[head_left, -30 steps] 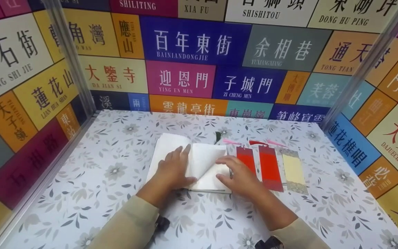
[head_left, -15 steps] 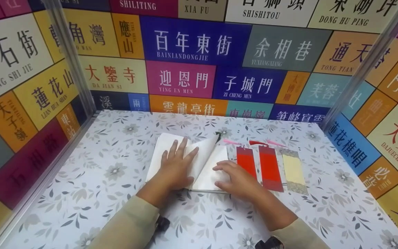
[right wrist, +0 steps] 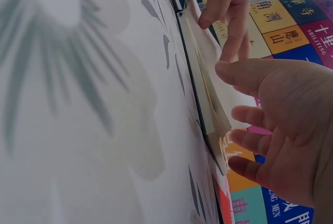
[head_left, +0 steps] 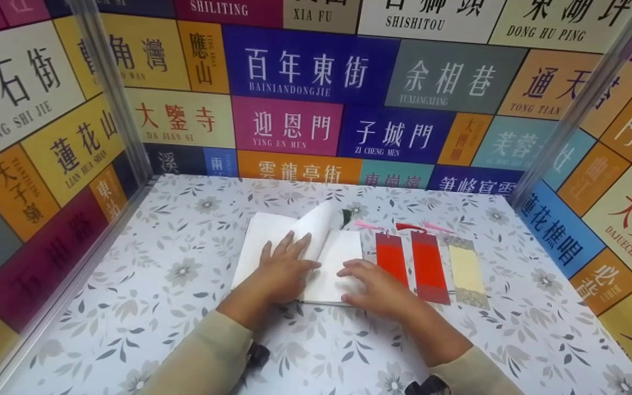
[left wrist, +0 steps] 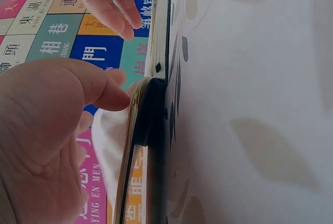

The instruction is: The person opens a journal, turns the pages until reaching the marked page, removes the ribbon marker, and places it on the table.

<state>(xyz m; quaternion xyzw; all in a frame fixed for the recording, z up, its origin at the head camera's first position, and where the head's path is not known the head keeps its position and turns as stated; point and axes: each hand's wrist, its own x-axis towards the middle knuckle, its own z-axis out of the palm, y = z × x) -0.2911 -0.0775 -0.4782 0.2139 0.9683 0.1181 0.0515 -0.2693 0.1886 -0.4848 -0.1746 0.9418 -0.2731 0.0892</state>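
An open notebook (head_left: pixel 343 247) with blank white pages lies on the table. One loose page (head_left: pixel 316 222) stands curled up near the spine, leaning left. My left hand (head_left: pixel 283 271) rests with spread fingers on the left side, its thumb by the spine. In the left wrist view, the left thumb (left wrist: pixel 106 86) is right at the notebook's edge, by its dark cover (left wrist: pixel 151 109). My right hand (head_left: pixel 376 285) hovers with loosely bent fingers at the right page's outer edge, holding nothing. The right wrist view shows its fingers (right wrist: pixel 252 141) apart beside the page edges (right wrist: pixel 208 99).
To the right lie two red bookmarks (head_left: pixel 428 266) and a cream bookmark (head_left: pixel 465 269) with patterned ends; pink and red tassels show above. A small dark green piece (head_left: pixel 346 218) sits behind the notebook. Printed sign panels (head_left: pixel 305 66) wall in the floral table (head_left: pixel 184 318).
The loose page has swung from the right side over toward the left and now curls up at the spine. My left fingers have drawn down slightly; the right hand has barely moved.
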